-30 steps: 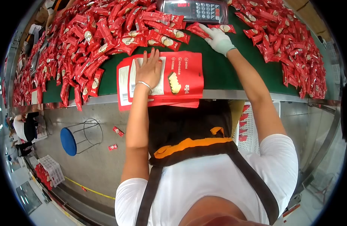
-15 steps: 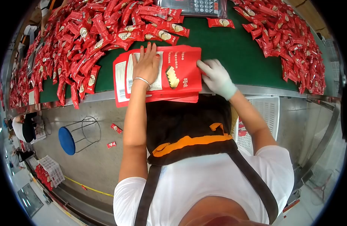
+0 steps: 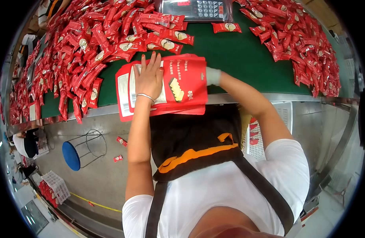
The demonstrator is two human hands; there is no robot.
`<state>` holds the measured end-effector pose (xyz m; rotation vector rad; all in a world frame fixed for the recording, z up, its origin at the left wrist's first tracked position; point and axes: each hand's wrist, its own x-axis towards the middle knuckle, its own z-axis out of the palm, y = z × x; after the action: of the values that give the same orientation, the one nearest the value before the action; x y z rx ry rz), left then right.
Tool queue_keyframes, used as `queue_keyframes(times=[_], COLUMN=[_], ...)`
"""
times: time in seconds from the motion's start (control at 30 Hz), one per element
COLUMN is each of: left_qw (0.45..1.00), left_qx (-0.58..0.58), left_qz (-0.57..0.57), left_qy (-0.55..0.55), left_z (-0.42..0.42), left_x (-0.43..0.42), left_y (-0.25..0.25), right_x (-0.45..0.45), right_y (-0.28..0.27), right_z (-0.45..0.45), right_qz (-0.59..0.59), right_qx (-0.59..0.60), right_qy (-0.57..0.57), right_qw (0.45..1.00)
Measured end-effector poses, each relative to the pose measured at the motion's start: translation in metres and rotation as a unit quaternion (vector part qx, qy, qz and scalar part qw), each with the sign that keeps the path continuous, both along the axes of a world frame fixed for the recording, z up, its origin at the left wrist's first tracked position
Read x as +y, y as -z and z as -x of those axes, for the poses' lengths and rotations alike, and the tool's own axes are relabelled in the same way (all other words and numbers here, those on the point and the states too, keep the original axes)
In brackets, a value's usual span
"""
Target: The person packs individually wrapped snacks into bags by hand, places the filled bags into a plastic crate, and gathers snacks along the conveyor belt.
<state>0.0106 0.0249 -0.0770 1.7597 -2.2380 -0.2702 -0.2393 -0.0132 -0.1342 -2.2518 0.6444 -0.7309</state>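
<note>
Red printed pouches [image 3: 186,85] lie in a stack at the front edge of the green table, with a picture of pale yellow pieces on the top one. My left hand [image 3: 149,79], bare with a bracelet at the wrist, rests flat on the left part of the stack, fingers spread. My right hand, in a white glove [image 3: 213,76], has gone in at the right edge of the top pouch. Only the glove's cuff shows, and the fingers are hidden under the red front. I cannot tell whether the hand is inside the pouch or below it.
Small red packets [image 3: 87,51] are heaped on the left of the table [image 3: 230,51], and more packets [image 3: 297,43] on the right. A scale [image 3: 196,10] stands at the back, one packet [image 3: 226,27] before it. Below are a blue stool [image 3: 71,156] and a white crate [image 3: 285,115].
My right hand has moved left from the pouch's right edge, and its fingers have disappeared behind the red front. My left hand stays flat on the stack.
</note>
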Motion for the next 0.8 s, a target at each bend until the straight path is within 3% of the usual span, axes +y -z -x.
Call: queue_keyframes(times=[0.03,0.1,0.13,0.17,0.2,0.27,0.33,0.47,0.67,0.73,0.8], left_qw=[1.000,1.000,1.000,1.000,1.000,1.000,1.000,0.999,0.997,0.997,0.998], left_qx=[-0.007,-0.008,-0.015,-0.015,-0.017,-0.016,-0.010,0.032,0.052,0.063,0.047], left_qz=[0.000,0.002,-0.001,-0.003,-0.004,-0.009,-0.021,-0.021,-0.050,-0.026,-0.017], left_qy=[-0.005,-0.008,-0.008,-0.011,-0.014,-0.017,-0.013,-0.017,-0.025,-0.026,-0.029], left_z=[0.001,0.001,0.002,0.003,0.004,0.001,0.002,0.001,-0.001,0.000,0.001], left_x=[0.000,-0.003,-0.002,0.000,-0.001,-0.002,-0.002,-0.001,-0.004,-0.002,-0.001], left_y=[0.000,0.002,0.004,0.003,0.001,0.002,0.001,0.001,0.002,0.003,0.006], right_x=[0.002,-0.010,-0.027,-0.050,-0.081,-0.113,-0.115,-0.084,0.048,0.042,0.020], right_y=[-0.048,-0.070,-0.077,-0.068,-0.058,-0.040,-0.048,-0.075,-0.142,-0.124,-0.081], right_z=[0.008,0.053,0.070,0.094,0.117,0.140,0.133,0.123,0.067,0.039,0.012], right_qz=[-0.153,0.015,0.120,0.145,0.241,0.174,0.186,0.100,-0.175,-0.284,-0.466], right_qx=[0.033,0.142,0.185,0.115,0.093,0.259,0.294,0.446,0.285,0.192,0.094], right_qy=[0.034,0.150,0.234,0.341,0.377,0.370,0.355,0.333,0.175,0.194,0.206], right_qw=[0.987,0.978,0.947,0.922,0.890,0.875,0.867,0.825,0.926,0.919,0.855])
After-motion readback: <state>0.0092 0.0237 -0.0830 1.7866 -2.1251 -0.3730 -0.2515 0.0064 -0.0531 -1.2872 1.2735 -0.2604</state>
